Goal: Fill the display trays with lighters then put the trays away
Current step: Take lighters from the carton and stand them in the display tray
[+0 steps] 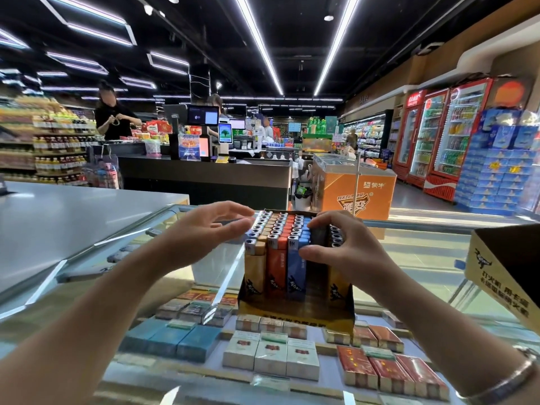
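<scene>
A cardboard display tray (295,309) stands on the glass counter (423,267), packed with upright lighters (276,258) in yellow, red and blue rows. My left hand (209,229) hovers at the tray's left side, fingers loosely spread and reaching toward the lighter tops. Over the right part of the tray, my right hand (342,238) has its fingers curled over a dark lighter (318,238) and its thumb against the blue row. More lighters with metal tops (336,236) show just right of that hand.
A second cardboard lighter box (502,267) sits at the right edge of the counter. Cigarette packs (271,358) lie under the glass. A grey counter (73,211) extends left. Checkout desks, people, an orange freezer (356,188) and drink coolers stand beyond.
</scene>
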The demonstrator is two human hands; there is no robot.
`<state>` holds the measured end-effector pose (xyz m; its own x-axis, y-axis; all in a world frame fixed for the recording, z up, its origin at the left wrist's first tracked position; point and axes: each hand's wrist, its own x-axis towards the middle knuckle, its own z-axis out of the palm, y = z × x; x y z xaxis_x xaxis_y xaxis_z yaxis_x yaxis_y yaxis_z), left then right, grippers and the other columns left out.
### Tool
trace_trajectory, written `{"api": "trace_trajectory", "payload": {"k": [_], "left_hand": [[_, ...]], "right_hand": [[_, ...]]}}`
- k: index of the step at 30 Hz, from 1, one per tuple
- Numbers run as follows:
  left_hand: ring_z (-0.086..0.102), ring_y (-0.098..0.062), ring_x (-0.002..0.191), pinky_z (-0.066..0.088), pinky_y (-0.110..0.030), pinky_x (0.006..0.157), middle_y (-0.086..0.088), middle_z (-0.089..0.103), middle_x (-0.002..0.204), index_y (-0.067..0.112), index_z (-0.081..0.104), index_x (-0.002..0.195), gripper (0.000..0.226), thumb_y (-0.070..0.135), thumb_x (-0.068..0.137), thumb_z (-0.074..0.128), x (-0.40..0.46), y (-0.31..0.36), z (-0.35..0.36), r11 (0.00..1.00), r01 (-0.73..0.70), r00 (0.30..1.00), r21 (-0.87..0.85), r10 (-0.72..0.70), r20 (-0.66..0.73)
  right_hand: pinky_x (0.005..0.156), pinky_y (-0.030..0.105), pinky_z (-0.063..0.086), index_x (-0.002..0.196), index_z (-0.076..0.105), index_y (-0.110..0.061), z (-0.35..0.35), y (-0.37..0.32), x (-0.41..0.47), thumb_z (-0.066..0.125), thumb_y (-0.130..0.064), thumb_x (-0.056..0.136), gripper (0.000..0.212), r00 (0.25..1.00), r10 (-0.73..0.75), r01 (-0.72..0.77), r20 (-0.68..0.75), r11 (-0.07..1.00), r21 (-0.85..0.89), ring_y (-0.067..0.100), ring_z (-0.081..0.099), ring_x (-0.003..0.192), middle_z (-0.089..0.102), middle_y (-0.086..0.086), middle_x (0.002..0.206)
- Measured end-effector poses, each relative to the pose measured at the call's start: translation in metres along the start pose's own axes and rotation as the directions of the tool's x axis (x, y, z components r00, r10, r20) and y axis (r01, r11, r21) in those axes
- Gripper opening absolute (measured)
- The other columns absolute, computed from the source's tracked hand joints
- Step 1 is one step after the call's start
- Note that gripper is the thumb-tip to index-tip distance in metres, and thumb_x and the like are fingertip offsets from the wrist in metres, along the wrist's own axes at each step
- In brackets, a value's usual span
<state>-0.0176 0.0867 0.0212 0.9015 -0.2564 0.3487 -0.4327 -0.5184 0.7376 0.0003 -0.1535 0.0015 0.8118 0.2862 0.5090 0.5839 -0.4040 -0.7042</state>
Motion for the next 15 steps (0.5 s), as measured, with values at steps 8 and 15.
{"api": "trace_trajectory", "payload": {"k": [8, 15], "left_hand": [[0.055, -0.015, 0.067, 0.046, -0.021, 0.053, -0.008, 0.056, 0.111, 0.024, 0.054, 0.118, 0.044, -0.003, 0.084, 0.051, -0.039, -0.060, -0.054, 0.803, 0.385, 0.913, 0.456, -0.257, -0.318], [0.055, -0.029, 0.096, 0.047, -0.036, 0.081, -0.013, 0.054, 0.120, 0.018, 0.037, 0.133, 0.048, 0.009, 0.087, 0.043, -0.071, -0.096, -0.071, 0.527, 0.650, 0.759, 0.547, -0.422, -0.496]], "right_hand": [[0.091, 0.050, 0.046, 0.093, 0.058, -0.022, 0.005, -0.006, -0.004, 0.077, -0.023, 0.070, 0.030, 0.998, -0.047, 0.044, -0.038, 0.996, -0.075, 0.022, 0.046, 0.110, 0.049, 0.001, 0.108], [0.090, 0.052, 0.046, 0.097, 0.058, -0.020, 0.005, -0.010, -0.007, 0.075, -0.021, 0.073, 0.030, 0.999, -0.047, 0.045, -0.022, 0.996, -0.075, 0.024, 0.046, 0.111, 0.046, -0.004, 0.104]]}}
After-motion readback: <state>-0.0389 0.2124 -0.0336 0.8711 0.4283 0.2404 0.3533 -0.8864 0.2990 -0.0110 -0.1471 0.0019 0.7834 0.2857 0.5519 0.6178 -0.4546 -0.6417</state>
